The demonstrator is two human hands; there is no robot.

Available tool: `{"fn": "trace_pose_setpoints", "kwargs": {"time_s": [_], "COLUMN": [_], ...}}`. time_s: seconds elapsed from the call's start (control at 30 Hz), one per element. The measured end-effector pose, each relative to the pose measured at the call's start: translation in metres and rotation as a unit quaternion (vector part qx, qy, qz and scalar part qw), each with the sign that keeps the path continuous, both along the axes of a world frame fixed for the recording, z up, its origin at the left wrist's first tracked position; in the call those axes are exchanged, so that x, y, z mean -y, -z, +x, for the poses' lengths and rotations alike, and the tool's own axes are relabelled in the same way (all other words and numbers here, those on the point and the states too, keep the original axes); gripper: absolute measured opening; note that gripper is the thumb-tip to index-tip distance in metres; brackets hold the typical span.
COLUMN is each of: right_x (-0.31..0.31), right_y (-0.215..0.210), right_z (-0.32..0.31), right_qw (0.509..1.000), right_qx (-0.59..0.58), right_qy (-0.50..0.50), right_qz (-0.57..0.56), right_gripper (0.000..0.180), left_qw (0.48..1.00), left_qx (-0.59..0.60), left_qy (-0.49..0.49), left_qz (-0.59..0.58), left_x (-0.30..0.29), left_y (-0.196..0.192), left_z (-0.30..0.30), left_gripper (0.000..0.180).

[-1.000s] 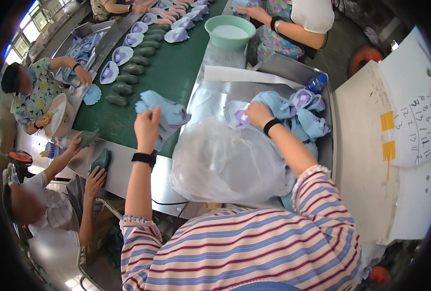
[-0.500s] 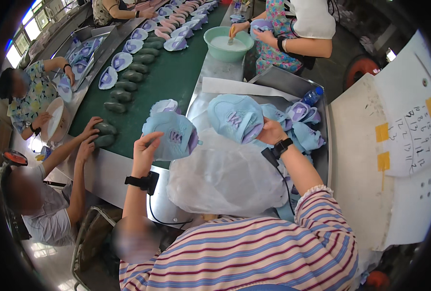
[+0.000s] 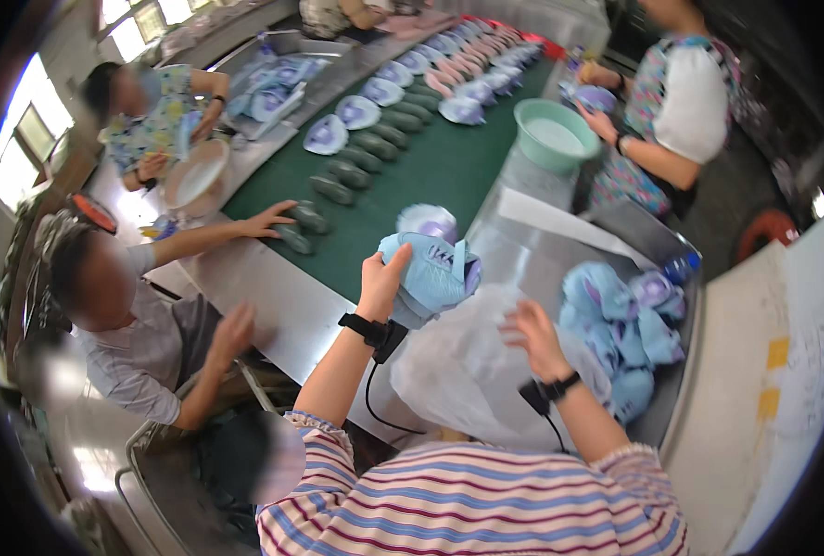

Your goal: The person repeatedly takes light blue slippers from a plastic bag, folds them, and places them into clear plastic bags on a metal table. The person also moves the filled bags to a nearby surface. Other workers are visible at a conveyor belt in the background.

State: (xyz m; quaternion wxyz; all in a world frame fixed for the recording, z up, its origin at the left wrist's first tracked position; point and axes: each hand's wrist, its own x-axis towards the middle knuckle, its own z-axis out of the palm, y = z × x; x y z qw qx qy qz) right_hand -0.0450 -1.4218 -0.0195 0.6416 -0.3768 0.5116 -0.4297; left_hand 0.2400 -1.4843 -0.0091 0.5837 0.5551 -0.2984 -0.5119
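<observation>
My left hand (image 3: 384, 281) grips a light blue shoe upper (image 3: 438, 274) with purple laces, thumb on its outer face. It is held above the near end of the green belt. Another pale upper with a purple lining (image 3: 427, 222) lies just beyond it. My right hand (image 3: 534, 339) is empty, fingers spread, over a clear plastic bag (image 3: 472, 371). To its right, a heap of light blue and purple uppers (image 3: 607, 306) fills a metal tray (image 3: 683, 320).
Dark green shoe lasts (image 3: 349, 173) and pale uppers (image 3: 358, 112) line the green belt (image 3: 282, 195). A mint-green basin (image 3: 553, 134) stands at the far right, and a blue bottle (image 3: 681, 268) on the tray's edge. Co-workers sit left and stand far right; one hand (image 3: 278, 220) touches a last.
My right hand has let go of the upper it held and is now empty. My left hand still holds an upper. The view has swung left, and the seated co-worker's one hand has left the lasts.
</observation>
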Motion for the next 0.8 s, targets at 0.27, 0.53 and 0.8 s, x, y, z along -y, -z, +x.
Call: {"fn": "trace_pose_setpoints", "kwargs": {"time_s": [0.27,0.53,0.8], "right_x": [-0.049,-0.056,-0.039], "right_y": [0.027,0.026,0.04], "right_z": [-0.073,-0.111,-0.152], "right_qw": [0.968,0.674,0.98], "right_qx": [-0.188,-0.692,-0.176], "right_qy": [-0.163,-0.083,-0.048], "right_qz": [-0.017,-0.244,-0.073], "right_gripper": [0.022,0.063,0.012], "left_qw": [0.944,0.892,0.791], "left_qx": [0.209,0.387,0.387], "left_qy": [-0.186,0.214,0.461], "left_qz": [-0.173,-0.098,0.105], "left_x": [0.123,0.071,-0.116], "left_y": [-0.054,0.04,0.135], "left_z": [0.217,0.107,-0.023], "left_gripper": [0.029,0.046,0.053]}}
